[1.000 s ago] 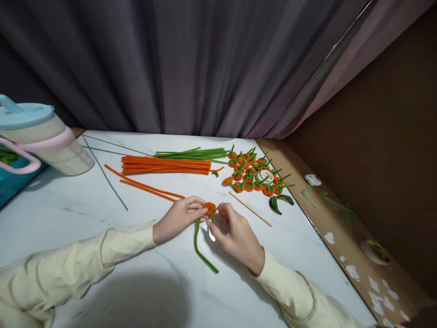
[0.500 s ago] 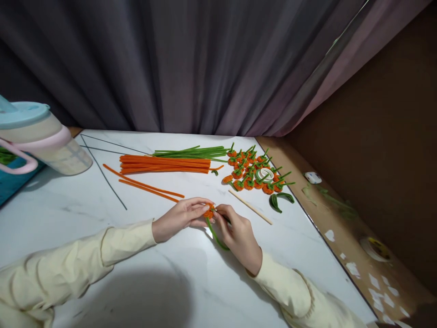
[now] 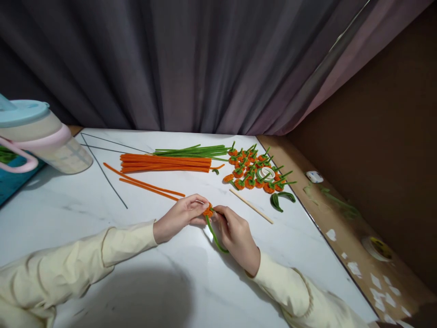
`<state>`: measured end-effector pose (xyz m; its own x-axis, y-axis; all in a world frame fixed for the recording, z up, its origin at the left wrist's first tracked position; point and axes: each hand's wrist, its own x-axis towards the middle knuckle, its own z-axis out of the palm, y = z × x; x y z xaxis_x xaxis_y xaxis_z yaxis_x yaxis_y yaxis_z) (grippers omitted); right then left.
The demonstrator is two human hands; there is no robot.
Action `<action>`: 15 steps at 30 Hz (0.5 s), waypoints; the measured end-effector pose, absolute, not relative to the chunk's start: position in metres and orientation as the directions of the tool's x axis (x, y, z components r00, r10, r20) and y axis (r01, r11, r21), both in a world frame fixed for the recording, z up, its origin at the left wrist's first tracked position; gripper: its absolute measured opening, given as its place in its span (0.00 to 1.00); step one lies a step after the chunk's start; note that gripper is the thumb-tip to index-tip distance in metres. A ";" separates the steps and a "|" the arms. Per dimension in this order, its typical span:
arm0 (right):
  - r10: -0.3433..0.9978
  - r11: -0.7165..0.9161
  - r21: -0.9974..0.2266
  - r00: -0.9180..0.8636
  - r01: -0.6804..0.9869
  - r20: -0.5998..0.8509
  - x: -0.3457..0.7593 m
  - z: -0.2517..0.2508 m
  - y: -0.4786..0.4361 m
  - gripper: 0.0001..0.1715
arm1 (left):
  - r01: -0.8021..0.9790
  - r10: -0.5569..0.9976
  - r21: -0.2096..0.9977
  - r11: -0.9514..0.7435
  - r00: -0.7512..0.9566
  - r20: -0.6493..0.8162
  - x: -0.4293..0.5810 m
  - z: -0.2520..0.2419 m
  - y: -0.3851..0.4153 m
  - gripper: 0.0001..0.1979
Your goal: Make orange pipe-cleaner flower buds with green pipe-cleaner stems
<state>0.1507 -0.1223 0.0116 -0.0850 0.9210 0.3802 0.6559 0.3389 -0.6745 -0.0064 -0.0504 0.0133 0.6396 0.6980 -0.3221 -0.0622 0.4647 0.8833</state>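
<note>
Near the middle of the white marbled table, my left hand (image 3: pixel 186 215) pinches a small orange pipe-cleaner pumpkin (image 3: pixel 208 210) between thumb and fingers. A green pipe cleaner (image 3: pixel 214 237) hangs from the pumpkin and curves down beneath my right hand (image 3: pixel 238 234). The right fingers are closed on green pipe cleaner at the pumpkin's right side; their exact grip is partly hidden. Just left of the hands lie loose orange pipe cleaners (image 3: pixel 146 186). A thin wooden stick (image 3: pixel 251 206) rests to the right of them.
Behind are bundles of orange pipe cleaners (image 3: pixel 165 163) and green pipe cleaners (image 3: pixel 194 151). Several finished pumpkins (image 3: pixel 250 183) surround a white tape roll (image 3: pixel 266 173), with dark green leaf shapes (image 3: pixel 276 202) nearby. A tumbler (image 3: pixel 51 141) stands at left. Paper scraps (image 3: pixel 355 269) lie along the right ledge.
My right fingers have shifted slightly up and left against the pumpkin's side. The hanging green pipe cleaner has moved a little and shows more of its length. Both hands keep their grip.
</note>
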 end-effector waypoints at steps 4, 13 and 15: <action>0.916 0.350 -0.652 -0.099 0.673 0.389 0.150 0.010 -0.122 0.08 | -0.060 0.706 0.895 0.442 0.639 -0.306 -0.006 0.011 -0.051 0.18; 0.882 0.423 -0.518 -0.207 0.743 0.423 0.152 0.010 -0.123 0.09 | -0.061 0.712 0.907 0.416 0.642 -0.283 -0.006 0.008 -0.052 0.17; 0.899 0.395 -0.568 -0.176 0.722 0.401 0.153 0.012 -0.122 0.08 | -0.061 0.715 0.908 0.414 0.639 -0.282 -0.006 0.008 -0.053 0.17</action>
<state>0.1533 -0.1223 0.0121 -0.1761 0.8988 0.4014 0.7221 0.3951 -0.5679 -0.0060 -0.0526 0.0085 0.6390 0.7154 -0.2825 -0.0615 0.4136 0.9084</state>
